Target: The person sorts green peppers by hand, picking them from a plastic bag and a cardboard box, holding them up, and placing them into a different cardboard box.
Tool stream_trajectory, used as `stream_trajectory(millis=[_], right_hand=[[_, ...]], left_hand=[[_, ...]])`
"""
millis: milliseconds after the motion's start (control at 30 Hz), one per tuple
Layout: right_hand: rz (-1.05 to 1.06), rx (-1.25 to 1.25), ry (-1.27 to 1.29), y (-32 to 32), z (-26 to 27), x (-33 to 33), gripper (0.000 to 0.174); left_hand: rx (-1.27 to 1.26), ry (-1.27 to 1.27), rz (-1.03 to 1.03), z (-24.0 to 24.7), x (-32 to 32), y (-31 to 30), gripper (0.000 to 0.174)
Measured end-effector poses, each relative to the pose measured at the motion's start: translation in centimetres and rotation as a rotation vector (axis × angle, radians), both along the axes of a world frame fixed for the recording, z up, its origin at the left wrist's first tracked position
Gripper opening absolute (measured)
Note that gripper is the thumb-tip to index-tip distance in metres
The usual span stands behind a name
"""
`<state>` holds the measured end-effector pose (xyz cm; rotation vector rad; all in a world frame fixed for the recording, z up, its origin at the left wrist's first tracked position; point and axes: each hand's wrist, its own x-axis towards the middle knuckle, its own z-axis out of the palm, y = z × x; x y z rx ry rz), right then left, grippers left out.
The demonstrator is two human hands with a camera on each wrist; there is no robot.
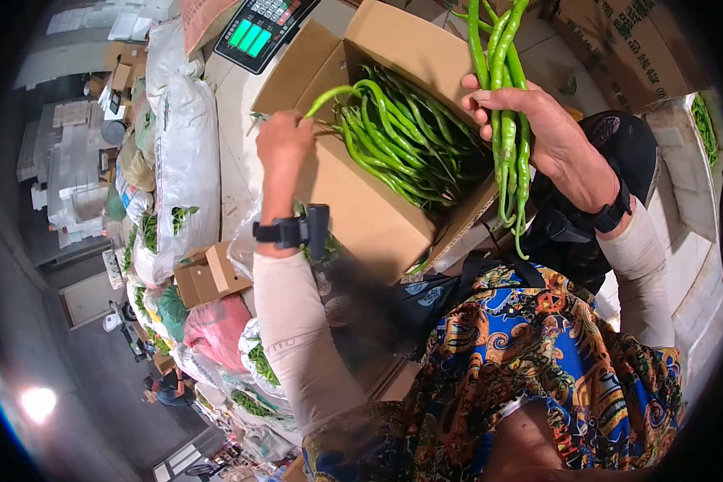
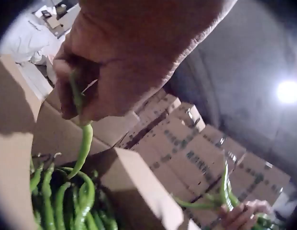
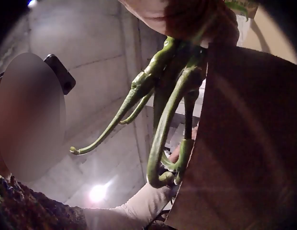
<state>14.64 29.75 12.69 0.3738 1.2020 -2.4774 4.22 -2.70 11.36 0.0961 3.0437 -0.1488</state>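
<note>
Long green peppers lie heaped in an open cardboard box. At the box's left side the left hand pinches one pepper by its end; in the left wrist view this pepper hangs from the fingers of the left hand over the heap. Above the box's right edge the right hand grips a bunch of several long peppers, which hang down past the palm. In the right wrist view the bunch dangles below the right hand, beside a box wall.
A scale with a lit green display stands beyond the box. White sacks, a red sack and a small carton line the left. Printed cartons stand at the upper right, and a foam box at the far right.
</note>
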Motion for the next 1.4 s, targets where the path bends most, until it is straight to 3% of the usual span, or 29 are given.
stream_trajectory(millis=[67, 133, 167, 267, 400, 500, 633, 700, 833, 900, 967, 1000, 1033, 1133, 1300, 1400], right_hand=[[0.010, -0.009, -0.007, 0.1, -0.1, 0.0, 0.034], [0.013, 0.002, -0.002, 0.1, 0.1, 0.0, 0.034], [0.022, 0.015, 0.001, 0.1, 0.1, 0.0, 0.034], [0.033, 0.000, 0.007, 0.0, 0.3, 0.0, 0.034], [0.033, 0.009, -0.002, -0.5, 0.6, 0.0, 0.036], [0.040, -0.029, -0.022, -0.9, 0.7, -0.3, 0.037], [0.076, -0.064, 0.019, -0.9, 0.5, -0.4, 0.040], [0.106, -0.053, 0.048, -0.7, 0.4, -0.4, 0.042], [0.134, -0.077, 0.025, -1.3, 0.0, -0.3, 0.043], [0.177, -0.082, 0.050, -1.6, 0.0, -0.5, 0.044], [0.161, -0.081, 0.078, -2.2, 0.5, -0.4, 0.040], [0.218, -0.081, 0.066, -2.4, 0.6, -0.4, 0.037], [0.275, -0.080, 0.055, -2.5, 0.8, -0.4, 0.035], [0.308, -0.134, 0.057, -2.8, 1.0, -0.2, 0.031], [0.140, -0.138, -0.046, -2.4, 1.4, -0.6, 0.032], [0.107, -0.257, 0.045, -0.9, 1.2, -1.0, 0.027]], left_hand=[[0.144, -0.037, 0.012, 0.6, 0.0, -1.3, 0.019], [0.715, -0.344, 0.330, 0.7, 1.3, -1.9, 0.022], [0.714, -0.345, 0.328, 0.8, 2.0, -1.7, 0.022], [1.088, -0.465, 0.381, 1.2, 4.3, 0.9, 0.025], [1.144, -0.505, 0.345, -2.1, 7.2, 4.1, 0.027], [1.025, -0.626, 0.344, -3.2, 8.7, 6.4, 0.030], [0.749, -0.659, 0.173, -1.8, 8.3, 7.2, 0.031], [1.041, -0.398, 0.184, -0.2, 7.4, 7.5, 0.028], [1.334, -0.267, 0.072, 3.5, 7.5, 9.6, 0.030], [1.348, -0.274, 0.044, 3.9, 7.4, 10.9, 0.034], [1.349, -0.158, -0.125, 3.6, 6.6, 12.3, 0.036], [1.464, -0.124, -0.148, 3.2, 6.3, 13.0, 0.023], [1.467, -0.118, -0.153, 3.4, 6.1, 12.9, 0.023], [1.578, -0.394, -0.018, 4.0, 5.6, 12.7, 0.019], [1.478, -0.253, 0.002, 6.1, 5.0, 10.5, 0.018], [1.506, -0.247, 0.146, 5.7, 3.9, 7.3, 0.020]])
